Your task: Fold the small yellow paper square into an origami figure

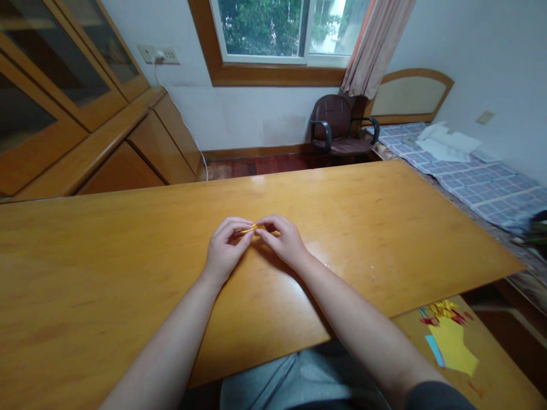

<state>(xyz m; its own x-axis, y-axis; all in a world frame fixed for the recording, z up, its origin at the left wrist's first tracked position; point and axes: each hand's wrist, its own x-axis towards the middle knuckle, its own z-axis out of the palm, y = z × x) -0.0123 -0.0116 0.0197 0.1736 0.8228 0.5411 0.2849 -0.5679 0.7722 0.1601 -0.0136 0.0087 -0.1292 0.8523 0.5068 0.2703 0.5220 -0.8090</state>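
Observation:
Just above the wooden table (128, 273), near its middle, my two hands meet fingertip to fingertip. A small folded piece of yellow paper (255, 227) is pinched between them, mostly covered by the fingers. My left hand (226, 245) grips its left side with thumb and forefinger. On the other side, my right hand (282, 239) is closed on it with the thumb below and fingers above. The folded shape cannot be made out clearly.
Below the table's right front edge, a lower surface holds yellow paper sheets (453, 344), blue paper (435, 349) and small yellow and red pieces (444, 310). Beyond stand a brown armchair (335, 122), a bed (482, 176) at right and a glass-door cabinet (98, 114) at left.

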